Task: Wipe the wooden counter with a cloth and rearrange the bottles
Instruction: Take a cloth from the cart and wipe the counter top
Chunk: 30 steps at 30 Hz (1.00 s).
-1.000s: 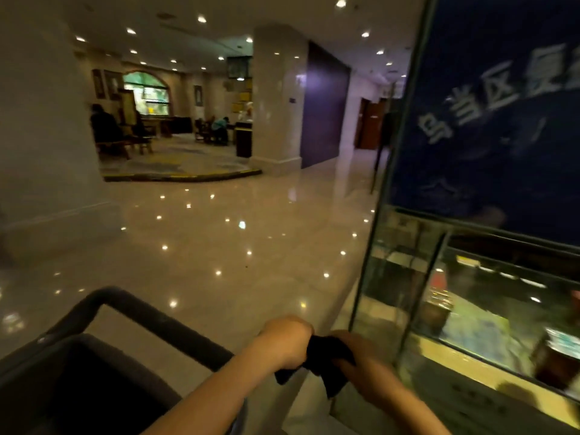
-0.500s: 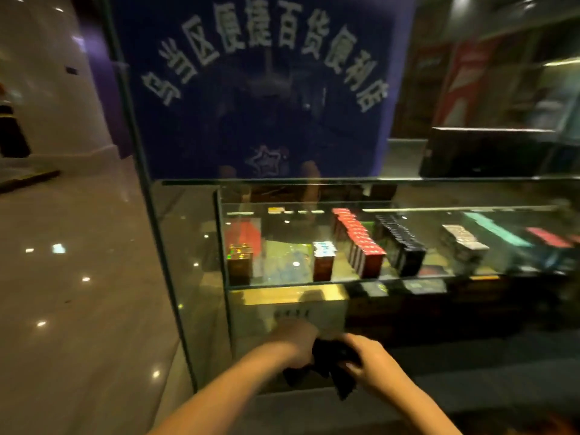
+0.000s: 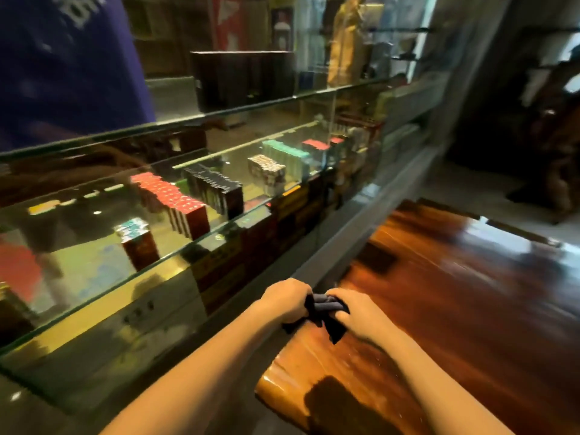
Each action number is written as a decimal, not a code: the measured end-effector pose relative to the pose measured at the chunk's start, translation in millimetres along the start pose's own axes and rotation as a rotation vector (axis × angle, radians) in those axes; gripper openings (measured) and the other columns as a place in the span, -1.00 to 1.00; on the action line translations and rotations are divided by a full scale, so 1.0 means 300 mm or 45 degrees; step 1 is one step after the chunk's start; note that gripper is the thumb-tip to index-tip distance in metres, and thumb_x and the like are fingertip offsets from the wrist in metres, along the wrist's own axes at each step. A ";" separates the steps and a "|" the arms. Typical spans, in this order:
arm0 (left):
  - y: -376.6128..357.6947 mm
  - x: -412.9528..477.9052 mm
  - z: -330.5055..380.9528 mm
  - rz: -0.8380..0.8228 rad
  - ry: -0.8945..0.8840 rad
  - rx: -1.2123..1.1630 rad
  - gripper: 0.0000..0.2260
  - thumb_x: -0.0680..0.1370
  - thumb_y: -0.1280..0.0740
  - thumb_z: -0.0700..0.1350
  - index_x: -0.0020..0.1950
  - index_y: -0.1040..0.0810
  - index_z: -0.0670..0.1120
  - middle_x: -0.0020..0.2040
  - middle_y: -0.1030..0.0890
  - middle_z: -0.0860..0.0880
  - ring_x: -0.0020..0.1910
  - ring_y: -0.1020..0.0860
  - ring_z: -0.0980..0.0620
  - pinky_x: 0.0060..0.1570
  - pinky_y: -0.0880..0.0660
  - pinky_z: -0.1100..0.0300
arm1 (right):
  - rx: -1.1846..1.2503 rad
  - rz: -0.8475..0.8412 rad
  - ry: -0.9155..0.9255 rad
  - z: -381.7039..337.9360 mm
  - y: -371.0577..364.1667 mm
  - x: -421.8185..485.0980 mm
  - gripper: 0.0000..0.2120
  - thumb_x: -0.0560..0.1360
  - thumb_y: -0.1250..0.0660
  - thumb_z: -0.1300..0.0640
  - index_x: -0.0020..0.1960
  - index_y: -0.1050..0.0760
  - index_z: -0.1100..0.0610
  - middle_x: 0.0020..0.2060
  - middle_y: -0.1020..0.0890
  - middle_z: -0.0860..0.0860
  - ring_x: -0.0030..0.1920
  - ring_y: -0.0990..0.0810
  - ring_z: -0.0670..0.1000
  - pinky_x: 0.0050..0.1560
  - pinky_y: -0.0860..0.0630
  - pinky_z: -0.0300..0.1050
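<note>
A glossy reddish-brown wooden counter (image 3: pixel 455 302) fills the lower right of the head view. Above its near-left edge I hold a small dark cloth (image 3: pixel 326 312), bunched between both hands. My left hand (image 3: pixel 287 301) grips its left end and my right hand (image 3: pixel 357 315) grips its right end, with a corner hanging down between them. The cloth is held just over the wood; I cannot tell whether it touches. No bottles are clearly visible.
A long glass display case (image 3: pixel 219 233) runs along the left, holding rows of small boxes (image 3: pixel 185 208) on a glass shelf. A blue sign (image 3: pixel 62 67) stands on top at the far left. Blurred shelves with goods (image 3: pixel 345 42) rise behind. Dark furniture (image 3: pixel 549 136) stands at the far right.
My view has swung right, from the lobby floor past the blue sign to the display case and wooden counter. Both hands have kept their grip on the cloth.
</note>
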<state>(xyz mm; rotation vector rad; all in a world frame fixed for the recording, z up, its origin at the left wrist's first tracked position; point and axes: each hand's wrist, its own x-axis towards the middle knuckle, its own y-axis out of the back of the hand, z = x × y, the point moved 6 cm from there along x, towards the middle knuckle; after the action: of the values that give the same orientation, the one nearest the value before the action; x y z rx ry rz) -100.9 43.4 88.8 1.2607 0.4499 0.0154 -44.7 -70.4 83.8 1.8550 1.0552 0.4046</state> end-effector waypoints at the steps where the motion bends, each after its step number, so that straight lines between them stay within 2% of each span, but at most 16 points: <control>1: -0.009 0.020 0.037 -0.008 -0.056 0.008 -0.73 0.48 -0.34 0.07 0.04 -0.59 -0.10 -0.01 -0.65 -0.16 -0.01 -0.60 -0.18 -0.12 -0.52 0.04 | 0.014 0.034 -0.051 0.031 0.012 -0.023 -0.69 0.46 -0.22 0.26 0.18 -0.50 0.10 0.17 -0.60 0.09 0.18 -0.54 0.10 0.12 -0.46 -0.06; 4: -0.046 0.058 0.150 -0.013 -0.221 0.004 -0.76 0.49 -0.31 -0.02 -0.02 -0.60 -0.17 -0.06 -0.66 -0.22 -0.05 -0.62 -0.21 -0.13 -0.53 -0.01 | 0.051 0.132 -0.213 0.128 0.030 -0.106 -0.66 0.46 -0.23 0.28 0.22 -0.48 0.11 0.21 -0.57 0.11 0.21 -0.52 0.12 0.16 -0.44 -0.05; 8: -0.128 0.081 0.305 -0.016 -0.443 0.022 -0.81 0.53 -0.27 -0.10 -0.07 -0.61 -0.20 -0.05 -0.66 -0.25 -0.04 -0.60 -0.24 -0.22 -0.41 0.07 | 0.122 0.250 -0.396 0.257 0.018 -0.240 -0.66 0.48 -0.23 0.26 0.24 -0.47 0.12 0.22 -0.56 0.13 0.24 -0.50 0.16 0.18 -0.42 -0.02; 13: -0.267 0.123 0.477 -0.043 -0.603 0.069 -0.79 0.57 -0.23 -0.10 0.09 -0.55 -0.17 0.10 -0.63 -0.22 0.09 -0.57 -0.22 -0.03 -0.47 0.00 | 0.127 0.305 -0.598 0.438 -0.029 -0.382 -0.63 0.57 -0.18 0.14 0.38 -0.36 0.07 0.31 -0.50 0.14 0.29 -0.46 0.18 0.26 -0.41 0.02; 18: -0.361 0.177 0.590 -0.007 -0.672 0.049 -0.78 0.54 -0.25 -0.16 0.12 -0.55 -0.22 0.12 -0.62 -0.23 0.10 -0.55 -0.24 0.02 -0.48 -0.04 | 0.143 0.308 -0.714 0.599 -0.078 -0.429 -0.60 0.61 -0.15 0.12 0.44 -0.27 0.06 0.36 -0.43 0.13 0.33 -0.43 0.19 0.30 -0.40 0.06; 21: -0.414 0.224 0.627 0.040 -0.727 -0.019 -0.77 0.52 -0.23 -0.21 0.14 -0.54 -0.22 0.13 -0.62 -0.23 0.13 -0.53 -0.25 0.07 -0.47 -0.08 | 0.097 0.368 -0.705 0.666 -0.096 -0.427 -0.60 0.61 -0.15 0.16 0.44 -0.27 0.06 0.31 -0.46 0.15 0.29 -0.46 0.21 0.27 -0.45 0.12; 24: -0.509 0.266 0.625 0.046 -0.770 -0.029 -0.76 0.52 -0.20 -0.27 0.18 -0.47 -0.23 0.17 -0.56 -0.24 0.18 -0.47 -0.25 0.13 -0.39 -0.07 | 0.054 0.384 -0.688 0.717 -0.164 -0.435 -0.56 0.61 -0.14 0.15 0.48 -0.20 0.06 0.35 -0.42 0.12 0.33 -0.39 0.18 0.29 -0.42 0.11; 27: -0.676 0.270 0.576 -0.074 -0.790 0.109 -0.67 0.56 -0.19 -0.24 0.32 -0.37 -0.25 0.33 -0.44 -0.23 0.33 -0.36 -0.20 0.32 -0.20 0.04 | -0.132 0.190 -0.670 0.748 -0.317 -0.447 -0.53 0.62 -0.11 0.07 0.50 -0.14 0.07 0.44 -0.33 0.09 0.43 -0.27 0.14 0.42 -0.26 0.05; 30: -0.856 0.241 0.498 -0.315 -0.744 0.358 -0.52 0.60 -0.15 -0.16 0.50 -0.14 -0.20 0.54 -0.16 -0.22 0.52 -0.10 -0.18 0.49 -0.03 0.01 | -0.194 -0.141 -0.711 0.757 -0.489 -0.478 -0.47 0.62 0.00 -0.12 0.54 -0.04 0.02 0.55 -0.07 0.09 0.55 0.00 0.13 0.53 0.04 0.10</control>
<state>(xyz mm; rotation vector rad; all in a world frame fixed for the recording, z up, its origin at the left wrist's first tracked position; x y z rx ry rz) -44.6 -156.3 -136.0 1.4037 0.0957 -0.6295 -52.5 -284.5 -134.6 1.6264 0.7141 -0.0993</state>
